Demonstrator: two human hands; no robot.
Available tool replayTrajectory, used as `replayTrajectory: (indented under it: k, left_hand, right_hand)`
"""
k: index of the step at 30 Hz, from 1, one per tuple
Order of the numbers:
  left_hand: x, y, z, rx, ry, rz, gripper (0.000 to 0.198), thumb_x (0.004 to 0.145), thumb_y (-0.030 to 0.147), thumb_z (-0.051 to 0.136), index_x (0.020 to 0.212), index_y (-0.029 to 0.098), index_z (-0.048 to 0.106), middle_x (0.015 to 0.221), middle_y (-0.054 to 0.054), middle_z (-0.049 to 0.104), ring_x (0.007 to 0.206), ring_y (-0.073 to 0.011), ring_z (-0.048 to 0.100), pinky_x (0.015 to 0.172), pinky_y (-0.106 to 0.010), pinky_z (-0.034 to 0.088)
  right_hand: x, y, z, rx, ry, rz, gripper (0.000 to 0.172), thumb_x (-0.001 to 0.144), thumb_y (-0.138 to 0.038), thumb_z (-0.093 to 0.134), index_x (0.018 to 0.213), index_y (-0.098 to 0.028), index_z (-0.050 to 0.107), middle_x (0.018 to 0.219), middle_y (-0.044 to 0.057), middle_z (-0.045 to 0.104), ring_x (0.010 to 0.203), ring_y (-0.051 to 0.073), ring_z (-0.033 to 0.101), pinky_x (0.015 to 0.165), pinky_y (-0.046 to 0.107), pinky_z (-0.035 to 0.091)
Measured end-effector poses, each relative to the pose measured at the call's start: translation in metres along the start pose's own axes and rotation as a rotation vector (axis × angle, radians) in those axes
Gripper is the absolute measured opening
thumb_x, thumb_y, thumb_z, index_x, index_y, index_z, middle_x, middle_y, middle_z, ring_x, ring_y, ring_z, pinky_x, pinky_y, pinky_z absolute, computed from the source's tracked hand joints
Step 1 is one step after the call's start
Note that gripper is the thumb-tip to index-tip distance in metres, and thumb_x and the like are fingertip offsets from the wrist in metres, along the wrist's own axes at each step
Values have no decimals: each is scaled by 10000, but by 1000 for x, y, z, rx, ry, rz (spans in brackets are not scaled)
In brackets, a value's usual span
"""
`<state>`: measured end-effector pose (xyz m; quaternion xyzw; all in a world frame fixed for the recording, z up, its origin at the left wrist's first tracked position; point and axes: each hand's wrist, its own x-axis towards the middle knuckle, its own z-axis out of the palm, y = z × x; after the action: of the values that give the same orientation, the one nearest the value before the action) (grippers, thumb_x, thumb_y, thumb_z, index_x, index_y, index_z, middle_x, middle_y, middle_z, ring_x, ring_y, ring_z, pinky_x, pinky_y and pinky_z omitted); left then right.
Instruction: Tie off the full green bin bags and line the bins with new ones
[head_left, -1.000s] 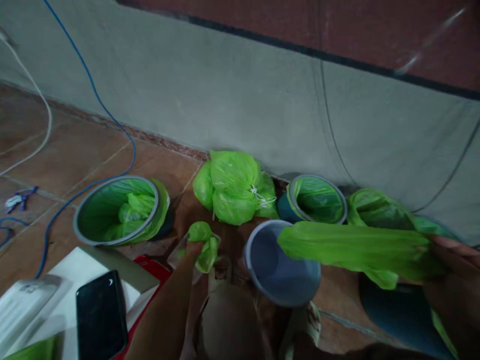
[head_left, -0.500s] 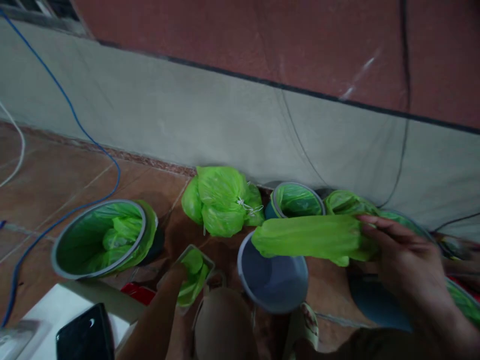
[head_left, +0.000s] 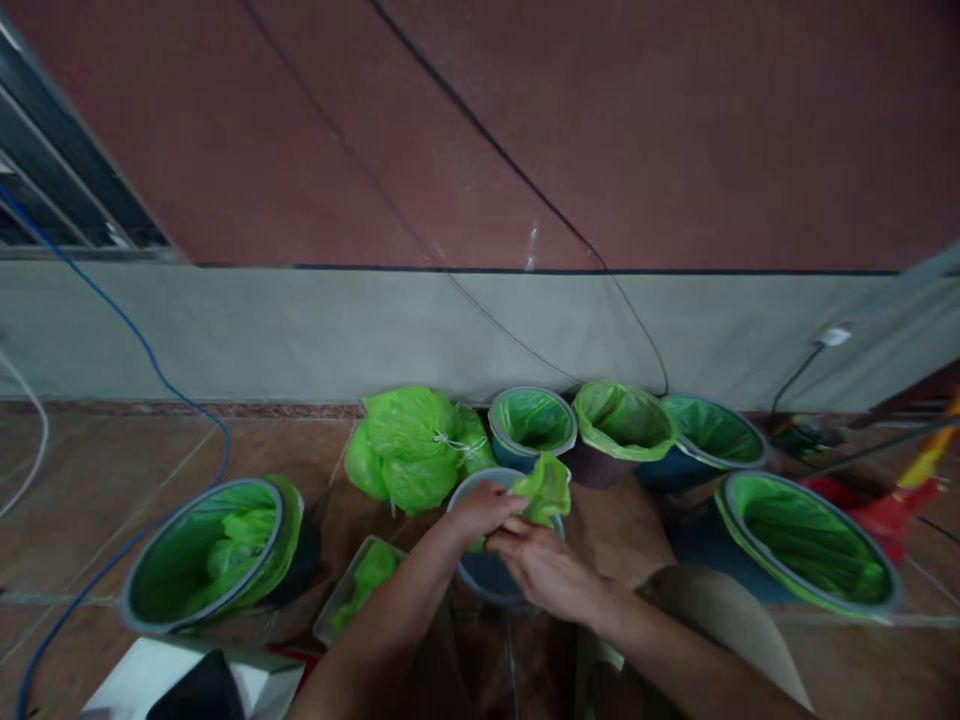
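A crumpled green plastic bag (head_left: 549, 487) is pinched between my two hands, which meet above a grey bucket (head_left: 487, 578). My left hand (head_left: 481, 508) closes on the bag from the left, fingertips against the other hand. From the right, my right hand (head_left: 546, 568) grips it too, its fingers overlapping those of the left. The hands hide part of the bucket and the bag's lower end. Beside my left forearm sits a small clear tub (head_left: 324, 628) holding folded green bags (head_left: 373, 572).
Tied, filled green bags (head_left: 411, 440) rest by the wall. Lined bins stand around: a large one (head_left: 131, 590) at left, a small one (head_left: 570, 440), a brown one (head_left: 600, 468), and a wide one (head_left: 892, 590) at right. A blue cable (head_left: 154, 365) crosses the floor.
My right hand has brought the green bag left and down over the bucket. My left hand has come out of the tub to meet it. The view has shifted right and levelled.
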<state>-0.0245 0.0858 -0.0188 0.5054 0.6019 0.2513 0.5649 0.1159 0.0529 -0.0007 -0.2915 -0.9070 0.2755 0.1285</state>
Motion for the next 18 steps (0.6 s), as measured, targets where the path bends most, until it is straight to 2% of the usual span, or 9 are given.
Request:
replayTrajectory:
  k: [3,6,9,11,13,16,18]
  left_hand:
    - [13,-9,4,251,43,37,190,708,185,549,522,149,528,482,45,399,518,-96,387,535,-252,306]
    - [18,-11,-3,476,74,129,197,734,134,478,580,156,599,534,17,490,580,-121,459,600,-254,349]
    - [19,-2,-7,620,39,201,239,780,145,446,712,167,674,655,-9,609,665,-138,535,655,-242,394]
    - [22,5,-6,661,2,250,274,824,183,429,779,182,699,716,-12,655,709,-144,567,686,-236,421]
    - [25,8,-5,666,-22,292,295,853,211,422,849,197,717,789,-12,695,771,-150,599,732,-235,447]
    - [29,-1,-10,695,3,311,330,879,207,407,966,209,725,956,-23,724,905,-156,628,836,-241,461]
    - [32,-12,-16,809,80,261,352,884,185,396,1021,204,720,1046,-42,716,983,-167,626,913,-260,446]
  right_hand:
    - [-15,10,-9,34,-62,37,244,856,-145,469,975,-199,675,1056,64,656,1001,184,615,871,296,473]
    - [-17,42,-34,57,54,158,268,886,-161,442,1017,-213,670,1002,40,680,931,162,630,842,280,468]
    - [-6,80,-52,-66,131,231,313,838,-116,477,1094,-180,646,1089,80,665,1027,187,599,916,307,436]
    - [5,101,-52,-135,83,157,377,791,-74,494,1133,-163,628,1148,96,647,1105,194,564,971,310,402]
    - [12,114,-43,-192,-13,103,356,779,-79,502,1096,-158,642,1119,96,659,1104,200,563,969,307,400]
    - [12,126,-30,-283,-138,209,211,803,-141,515,930,-150,683,954,102,696,981,218,620,898,311,437]
    - [9,132,-28,-330,-152,304,188,833,-196,510,874,-159,690,899,105,707,934,225,641,887,318,442]
